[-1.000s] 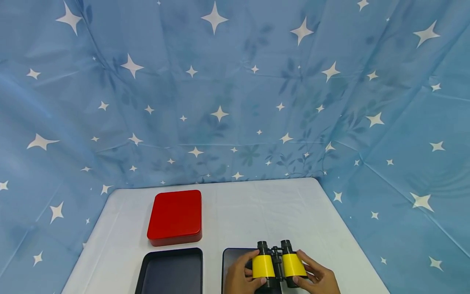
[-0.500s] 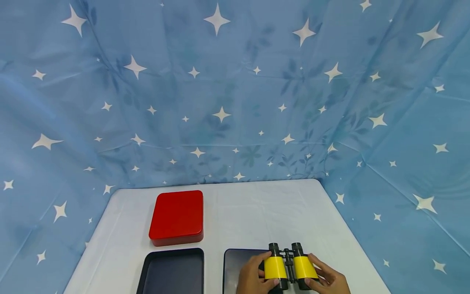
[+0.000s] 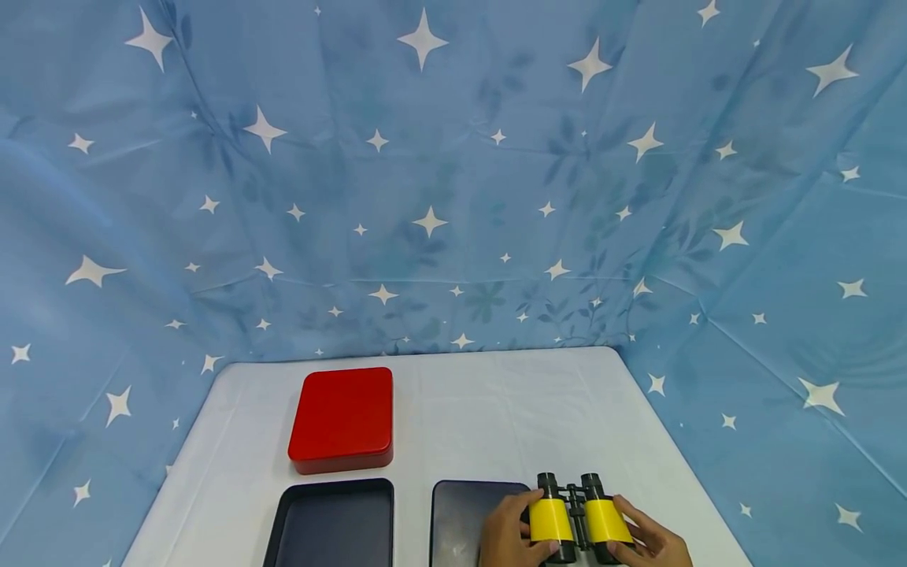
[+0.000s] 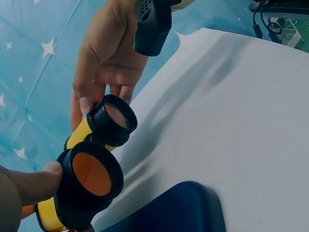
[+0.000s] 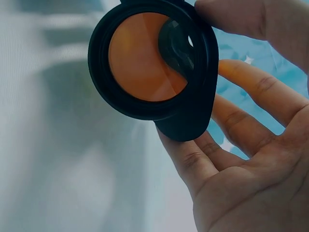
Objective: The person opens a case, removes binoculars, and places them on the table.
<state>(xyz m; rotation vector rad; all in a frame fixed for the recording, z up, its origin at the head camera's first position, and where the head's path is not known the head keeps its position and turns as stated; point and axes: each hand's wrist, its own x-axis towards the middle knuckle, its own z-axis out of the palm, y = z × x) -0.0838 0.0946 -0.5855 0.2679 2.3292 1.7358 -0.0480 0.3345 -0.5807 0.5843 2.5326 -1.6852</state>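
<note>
A pair of yellow and black binoculars point(image 3: 549, 521) is held between both hands, eyepieces toward the far side in the head view. My left hand point(image 3: 509, 529) grips the left barrel, with its thumb point(image 4: 36, 186) along the black rim in the left wrist view. Around the right barrel curl the fingers of my right hand point(image 3: 655, 540). Orange-tinted front lenses point(image 4: 91, 173) face the left wrist camera, and one large lens point(image 5: 140, 60) fills much of the right wrist view. Shadows of hands and binoculars fall on the white tabletop point(image 4: 231, 106) below.
A dark shallow tray point(image 3: 453, 516) lies at the left hand, partly covered by it. Left of that is a second dark tray point(image 3: 333, 528), with a red square box point(image 3: 342, 416) behind it. A blue star-patterned curtain point(image 3: 453, 173) surrounds the white table.
Both hands have carried the binoculars to the right, from over the right-hand tray to past its right side. More of that tray shows now. The head view has shifted slightly.
</note>
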